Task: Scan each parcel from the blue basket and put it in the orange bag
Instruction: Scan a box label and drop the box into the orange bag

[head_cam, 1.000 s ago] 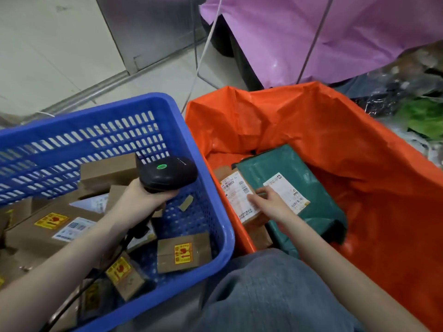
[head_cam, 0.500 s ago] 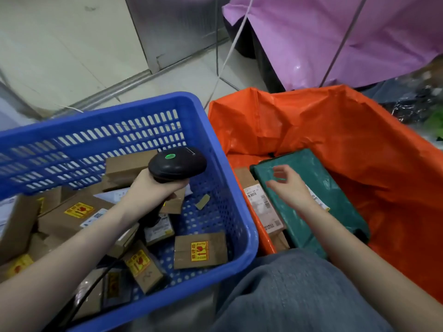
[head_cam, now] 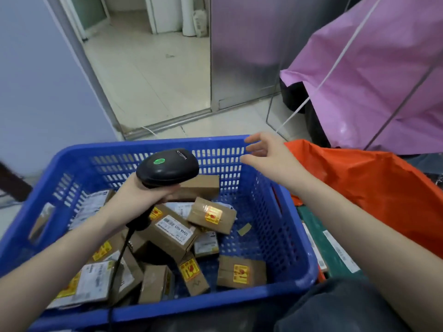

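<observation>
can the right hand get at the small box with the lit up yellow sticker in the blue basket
Probably yes. The right hand is open and empty above the blue basket's far right corner, and the small box lies on top of the pile with nothing over it. The scanner in the left hand sits off to the side.

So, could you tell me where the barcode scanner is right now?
The scanner is in the left hand, over the blue basket's back half.

Head view looks forward and down, close over the blue basket (head_cam: pixel 153 310).
</observation>
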Action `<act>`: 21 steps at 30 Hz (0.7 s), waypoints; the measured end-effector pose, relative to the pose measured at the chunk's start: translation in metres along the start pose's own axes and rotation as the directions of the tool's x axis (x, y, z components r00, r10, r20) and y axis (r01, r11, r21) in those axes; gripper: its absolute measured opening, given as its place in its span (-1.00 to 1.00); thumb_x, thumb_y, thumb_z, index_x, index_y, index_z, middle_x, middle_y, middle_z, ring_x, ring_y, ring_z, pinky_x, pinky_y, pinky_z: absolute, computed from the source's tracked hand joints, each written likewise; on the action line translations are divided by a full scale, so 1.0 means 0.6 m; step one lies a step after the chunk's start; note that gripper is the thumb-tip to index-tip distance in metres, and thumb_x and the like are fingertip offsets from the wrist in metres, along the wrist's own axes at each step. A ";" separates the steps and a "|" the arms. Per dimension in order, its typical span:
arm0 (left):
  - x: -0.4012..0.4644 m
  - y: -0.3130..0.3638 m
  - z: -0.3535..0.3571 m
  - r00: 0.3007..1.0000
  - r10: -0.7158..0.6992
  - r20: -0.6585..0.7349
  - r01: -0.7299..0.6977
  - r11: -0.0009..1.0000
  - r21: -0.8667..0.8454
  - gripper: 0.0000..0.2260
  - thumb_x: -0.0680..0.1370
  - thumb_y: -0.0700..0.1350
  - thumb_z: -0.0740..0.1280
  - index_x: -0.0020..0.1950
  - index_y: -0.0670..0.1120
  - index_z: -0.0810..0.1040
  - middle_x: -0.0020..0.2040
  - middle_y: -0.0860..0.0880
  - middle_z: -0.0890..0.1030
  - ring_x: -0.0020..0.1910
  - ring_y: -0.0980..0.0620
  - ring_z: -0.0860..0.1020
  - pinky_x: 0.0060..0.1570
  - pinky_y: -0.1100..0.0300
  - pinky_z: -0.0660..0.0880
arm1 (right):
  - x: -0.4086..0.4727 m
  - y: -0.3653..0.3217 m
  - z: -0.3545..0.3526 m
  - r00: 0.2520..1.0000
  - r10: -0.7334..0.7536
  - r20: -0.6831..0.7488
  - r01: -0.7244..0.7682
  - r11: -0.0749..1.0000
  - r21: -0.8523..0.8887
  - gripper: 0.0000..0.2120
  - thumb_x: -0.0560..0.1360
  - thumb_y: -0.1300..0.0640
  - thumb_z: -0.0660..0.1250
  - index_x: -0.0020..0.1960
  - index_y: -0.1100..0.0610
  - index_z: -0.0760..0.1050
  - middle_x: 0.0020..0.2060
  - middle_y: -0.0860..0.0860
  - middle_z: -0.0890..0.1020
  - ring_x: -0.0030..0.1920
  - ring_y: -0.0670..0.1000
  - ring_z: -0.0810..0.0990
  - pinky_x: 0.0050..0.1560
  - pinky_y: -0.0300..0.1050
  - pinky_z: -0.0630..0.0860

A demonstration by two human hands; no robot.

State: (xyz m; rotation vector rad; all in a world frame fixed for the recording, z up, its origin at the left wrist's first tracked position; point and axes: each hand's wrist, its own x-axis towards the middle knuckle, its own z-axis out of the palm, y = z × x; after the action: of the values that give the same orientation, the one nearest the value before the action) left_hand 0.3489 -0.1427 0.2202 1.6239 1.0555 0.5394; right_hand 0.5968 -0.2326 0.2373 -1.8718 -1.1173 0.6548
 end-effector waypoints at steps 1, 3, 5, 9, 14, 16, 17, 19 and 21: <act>-0.006 -0.006 -0.021 1.000 -0.015 -0.019 0.015 1.000 -0.013 -0.88 0.38 -0.06 0.53 -0.20 0.00 0.61 -0.45 0.05 0.56 -0.45 0.15 0.50 -0.32 0.23 0.42 | 0.001 -0.019 0.024 0.999 -0.027 0.039 0.027 1.000 -0.012 -0.69 0.46 0.14 0.40 0.15 -0.01 0.42 0.08 0.01 0.56 0.13 0.00 0.55 0.08 -0.09 0.53; -0.015 -0.024 -0.058 0.996 -0.044 -0.076 0.039 0.997 -0.065 -0.89 0.41 -0.12 0.50 -0.21 -0.02 0.58 -0.45 0.06 0.55 -0.45 0.10 0.48 -0.37 0.22 0.43 | -0.001 -0.050 0.071 0.993 -0.058 0.102 0.064 0.996 -0.057 -0.66 0.47 0.11 0.39 0.21 0.00 0.40 0.11 -0.02 0.54 0.14 -0.04 0.52 0.06 -0.15 0.49; -0.021 -0.043 -0.087 0.990 -0.066 -0.126 0.056 0.995 -0.081 -0.90 0.44 -0.19 0.47 -0.18 -0.03 0.59 -0.36 0.01 0.59 -0.37 0.08 0.51 -0.32 0.24 0.47 | -0.004 -0.068 0.114 0.987 -0.072 0.142 0.087 0.991 -0.103 -0.63 0.48 0.09 0.38 0.25 0.02 0.39 0.14 -0.04 0.52 0.14 -0.05 0.50 0.05 -0.15 0.47; -0.024 -0.088 -0.132 0.985 -0.155 -0.078 0.153 0.988 -0.031 -0.87 0.46 -0.14 0.46 -0.02 -0.09 0.63 -0.36 -0.06 0.57 -0.38 0.09 0.51 -0.34 0.28 0.45 | -0.006 -0.072 0.196 0.965 -0.008 0.261 0.045 0.989 -0.137 -0.56 0.49 0.08 0.37 0.33 0.02 0.34 0.21 -0.02 0.48 0.12 -0.07 0.45 0.03 -0.19 0.39; 0.000 -0.158 -0.147 0.948 -0.317 -0.007 0.315 0.944 -0.094 -0.82 0.46 -0.20 0.45 0.02 -0.22 0.61 -0.40 -0.04 0.55 -0.45 0.11 0.51 -0.36 0.23 0.45 | -0.005 -0.028 0.287 0.931 0.108 0.348 -0.038 0.979 -0.203 -0.41 0.45 0.02 0.41 0.40 0.06 0.26 0.32 0.03 0.43 0.27 0.00 0.42 0.15 -0.14 0.41; 0.020 -0.183 -0.147 0.934 -0.356 -0.025 0.353 0.932 -0.086 -0.89 0.43 -0.17 0.47 -0.09 -0.16 0.62 -0.37 -0.01 0.57 -0.39 0.09 0.52 -0.33 0.24 0.42 | -0.003 -0.002 0.322 0.909 0.180 0.377 -0.088 0.965 -0.247 -0.36 0.44 0.00 0.42 0.43 0.07 0.23 0.36 0.04 0.39 0.29 0.02 0.41 0.16 -0.11 0.44; 0.030 -0.192 -0.146 0.931 -0.362 -0.041 0.359 0.931 -0.071 -0.92 0.42 -0.14 0.48 -0.15 -0.10 0.61 -0.34 0.01 0.58 -0.33 0.07 0.52 -0.31 0.22 0.41 | 0.000 0.012 0.337 0.895 0.219 0.389 -0.114 0.955 -0.274 -0.34 0.43 -0.02 0.42 0.43 0.06 0.21 0.36 0.05 0.38 0.27 0.01 0.42 0.14 -0.10 0.45; 0.053 -0.213 -0.143 0.936 -0.347 -0.054 0.345 0.938 -0.034 -0.90 0.41 -0.10 0.50 -0.13 -0.01 0.62 -0.23 0.04 0.61 -0.20 0.05 0.53 -0.23 0.19 0.42 | 0.007 0.040 0.363 0.869 0.289 0.403 -0.170 0.937 -0.306 -0.33 0.43 -0.04 0.42 0.43 0.06 0.21 0.36 0.06 0.37 0.23 0.02 0.43 0.12 -0.09 0.45; 0.075 -0.234 -0.140 0.943 -0.327 -0.053 0.327 0.945 -0.019 -0.79 0.37 -0.08 0.52 -0.02 0.02 0.62 -0.10 0.03 0.64 -0.07 0.04 0.55 -0.11 0.17 0.46 | 0.013 0.069 0.382 0.850 0.343 0.400 -0.234 0.926 -0.297 -0.32 0.43 -0.04 0.42 0.44 0.06 0.20 0.41 0.05 0.32 0.32 0.04 0.39 0.18 -0.08 0.42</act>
State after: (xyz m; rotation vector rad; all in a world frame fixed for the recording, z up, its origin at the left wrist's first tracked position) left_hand 0.2549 -0.0554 0.1090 1.3919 1.3311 0.3672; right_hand 0.4441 -0.1458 0.0845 -2.1889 -1.2480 1.2219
